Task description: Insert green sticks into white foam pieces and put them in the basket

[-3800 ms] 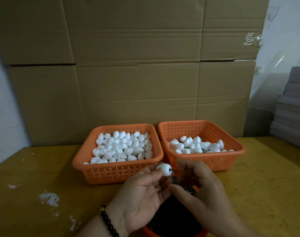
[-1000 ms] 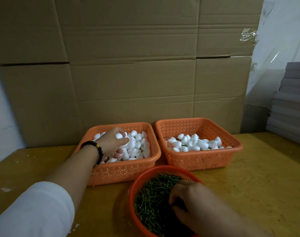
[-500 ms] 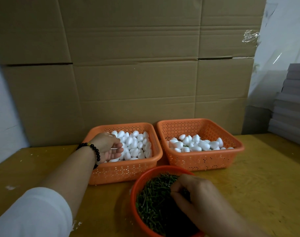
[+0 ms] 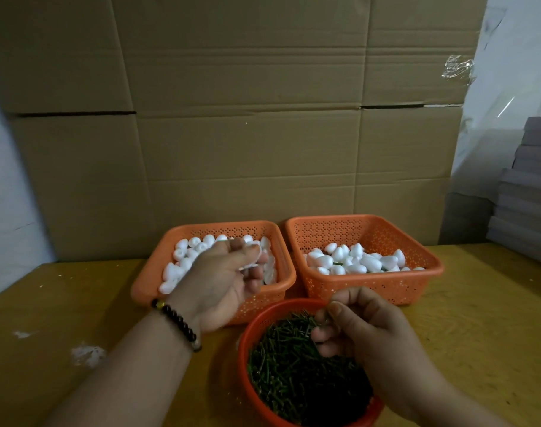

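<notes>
My left hand point(image 4: 223, 282) is raised over the left orange basket point(image 4: 146, 282) of plain white foam pieces and holds a white foam piece point(image 4: 253, 257) in its fingertips. My right hand point(image 4: 364, 331) hovers above the round orange bowl point(image 4: 243, 343) of green sticks point(image 4: 287, 371), thumb and forefinger pinched together; a stick between them is too small to make out clearly. The right orange basket point(image 4: 417, 282) holds foam pieces with green sticks showing among them.
A wall of cardboard boxes point(image 4: 247, 118) stands right behind the baskets. Grey stacked sheets point(image 4: 528, 186) sit at the far right. The yellow wooden table point(image 4: 478, 318) has white scuffs on its left side point(image 4: 87, 354).
My left hand has lifted out of the left basket with a foam piece and come toward me. My right hand has risen from the sticks in the bowl, fingers pinched.
</notes>
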